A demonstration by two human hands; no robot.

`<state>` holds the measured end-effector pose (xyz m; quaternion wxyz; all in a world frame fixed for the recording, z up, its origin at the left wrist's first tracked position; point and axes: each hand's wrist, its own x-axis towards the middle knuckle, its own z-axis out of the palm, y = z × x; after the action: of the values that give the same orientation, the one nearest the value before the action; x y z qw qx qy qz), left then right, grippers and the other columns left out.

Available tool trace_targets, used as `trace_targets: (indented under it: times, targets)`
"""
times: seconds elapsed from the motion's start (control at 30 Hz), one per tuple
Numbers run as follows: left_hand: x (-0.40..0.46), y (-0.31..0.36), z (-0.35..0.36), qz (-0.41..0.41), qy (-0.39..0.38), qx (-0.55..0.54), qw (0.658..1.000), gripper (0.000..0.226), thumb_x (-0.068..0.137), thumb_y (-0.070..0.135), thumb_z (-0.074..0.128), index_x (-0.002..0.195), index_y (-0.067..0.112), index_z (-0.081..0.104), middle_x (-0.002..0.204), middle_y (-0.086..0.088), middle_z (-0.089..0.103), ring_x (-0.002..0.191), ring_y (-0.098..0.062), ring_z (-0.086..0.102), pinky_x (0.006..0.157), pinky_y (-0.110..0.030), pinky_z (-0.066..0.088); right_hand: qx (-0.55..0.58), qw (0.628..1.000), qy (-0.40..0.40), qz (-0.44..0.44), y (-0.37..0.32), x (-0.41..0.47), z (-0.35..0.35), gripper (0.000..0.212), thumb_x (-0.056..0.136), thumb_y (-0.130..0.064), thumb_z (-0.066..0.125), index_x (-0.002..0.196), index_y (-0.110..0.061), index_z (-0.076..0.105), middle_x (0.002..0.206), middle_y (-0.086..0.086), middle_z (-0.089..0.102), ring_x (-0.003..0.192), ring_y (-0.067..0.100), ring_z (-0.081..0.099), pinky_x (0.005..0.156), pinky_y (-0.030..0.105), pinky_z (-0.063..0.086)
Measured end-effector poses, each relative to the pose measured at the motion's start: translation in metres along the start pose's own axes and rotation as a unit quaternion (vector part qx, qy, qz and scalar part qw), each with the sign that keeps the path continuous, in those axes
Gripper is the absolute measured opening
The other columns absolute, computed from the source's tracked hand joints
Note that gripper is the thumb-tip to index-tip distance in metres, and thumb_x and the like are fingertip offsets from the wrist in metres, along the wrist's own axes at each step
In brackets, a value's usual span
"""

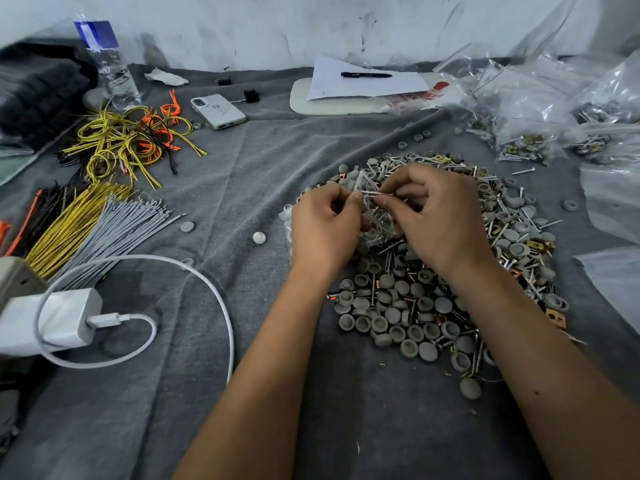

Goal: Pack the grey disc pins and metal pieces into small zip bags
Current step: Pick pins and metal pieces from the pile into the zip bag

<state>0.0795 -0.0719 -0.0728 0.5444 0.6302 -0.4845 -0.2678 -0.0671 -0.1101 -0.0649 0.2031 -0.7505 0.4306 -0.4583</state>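
Fingertips of both hands meet over the far-left part of the pile. Left hand (323,221) has fingers curled, pinching the mouth of a small clear zip bag (375,223); right hand (438,216) has fingers curled, pinching a thin metal screw (376,193) near its right end. Screw lies level, long axis running left–right, its free end pointing at the left fingertips and the bag mouth just beside them. Judgement: the coming move is a short push leftward and down into the bag; right hand carries it, left only steadies. Whether the mouth is open I cannot tell: film is clear and creased.

Bag hangs between the palms, with some pieces already inside. Below and to the right: heap of grey disc pins (412,317), screws and brass-coloured clips. Filled bags (526,147) far right. Left: cable bundles (131,140), phone (219,110), charger (55,320). Nothing blocks the path.
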Motion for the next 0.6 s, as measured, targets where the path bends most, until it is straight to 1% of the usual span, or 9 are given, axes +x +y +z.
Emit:
trace_targets:
  times: [0.1, 0.17, 0.23, 0.3, 0.4, 0.47, 0.53, 0.6]
  targets:
    - [0.0, 0.001, 0.0, -0.009, 0.001, -0.023, 1.0, 0.026, 0.102, 0.018, 0.06, 0.08, 0.01, 0.072, 0.059, 0.001, 0.07, 0.048, -0.004, 0.061, 0.051, -0.02, 0.046, 0.018, 1.0, -0.005, 0.008, -0.001, -0.001, -0.001, 0.013, 0.087, -0.015, 0.082, 0.094, -0.021, 0.073, 0.087, -0.01, 0.075, 0.062, -0.008, 0.066, 0.059, 0.012, 0.052]
    - [0.001, 0.0, -0.001, -0.015, -0.002, -0.038, 0.999, 0.028, 0.102, 0.018, 0.059, 0.078, 0.011, 0.071, 0.057, 0.002, 0.069, 0.047, -0.004, 0.06, 0.051, -0.02, 0.045, 0.038, 0.999, -0.008, 0.013, -0.002, -0.001, -0.002, 0.009, 0.088, -0.013, 0.08, 0.095, -0.016, 0.074, 0.085, -0.008, 0.075, 0.052, 0.002, 0.067, 0.051, 0.018, 0.054]
    - [0.002, 0.0, -0.001, -0.021, -0.005, -0.055, 0.998, 0.03, 0.102, 0.018, 0.059, 0.076, 0.011, 0.07, 0.058, 0.0, 0.069, 0.047, -0.007, 0.06, 0.052, -0.024, 0.045, 0.052, 0.998, -0.011, 0.014, -0.004, -0.002, -0.002, 0.007, 0.09, -0.012, 0.078, 0.094, -0.013, 0.073, 0.078, -0.007, 0.075, 0.045, 0.01, 0.066, 0.048, 0.026, 0.056]
    - [0.002, -0.001, 0.0, -0.027, -0.004, -0.071, 0.997, 0.031, 0.103, 0.019, 0.058, 0.075, 0.012, 0.07, 0.059, -0.002, 0.069, 0.045, -0.008, 0.059, 0.05, -0.024, 0.044, 0.066, 0.998, -0.009, 0.019, -0.005, -0.002, -0.003, 0.006, 0.09, -0.012, 0.078, 0.092, -0.013, 0.072, 0.075, -0.007, 0.076, 0.045, 0.013, 0.066, 0.047, 0.027, 0.055]
    - [0.003, -0.003, -0.001, -0.035, 0.005, -0.083, 0.996, 0.032, 0.103, 0.021, 0.058, 0.075, 0.015, 0.07, 0.058, -0.001, 0.068, 0.043, -0.01, 0.058, 0.046, -0.024, 0.043, 0.103, 0.994, 0.025, 0.037, -0.005, 0.0, -0.006, 0.006, 0.09, -0.013, 0.078, 0.092, -0.015, 0.073, 0.078, -0.007, 0.076, 0.05, 0.011, 0.068, 0.048, 0.022, 0.054]
    - [0.003, -0.004, -0.001, -0.04, 0.011, -0.092, 0.995, 0.031, 0.103, 0.021, 0.058, 0.075, 0.014, 0.07, 0.059, -0.002, 0.069, 0.044, -0.013, 0.057, 0.047, -0.026, 0.043, 0.109, 0.991, 0.057, 0.043, -0.004, 0.002, -0.01, 0.007, 0.089, -0.015, 0.079, 0.094, -0.018, 0.075, 0.082, -0.007, 0.076, 0.061, 0.005, 0.07, 0.054, 0.021, 0.056]
    - [0.003, -0.003, -0.002, -0.047, 0.018, -0.107, 0.993, 0.031, 0.102, 0.019, 0.057, 0.073, 0.016, 0.069, 0.059, -0.002, 0.068, 0.043, -0.014, 0.054, 0.047, -0.027, 0.043, 0.075, 0.993, 0.079, 0.044, -0.002, 0.003, -0.013, 0.007, 0.088, -0.019, 0.08, 0.094, -0.021, 0.077, 0.086, -0.009, 0.075, 0.073, 0.004, 0.071, 0.065, 0.028, 0.061]
    - [0.003, -0.002, -0.003, -0.052, 0.031, -0.129, 0.99, 0.032, 0.102, 0.016, 0.057, 0.071, 0.017, 0.067, 0.057, -0.001, 0.067, 0.041, -0.012, 0.051, 0.045, -0.024, 0.041, 0.04, 0.995, 0.076, 0.053, 0.001, 0.003, -0.015, 0.008, 0.087, -0.022, 0.082, 0.094, -0.023, 0.078, 0.086, -0.011, 0.074, 0.077, 0.004, 0.07, 0.069, 0.032, 0.062]
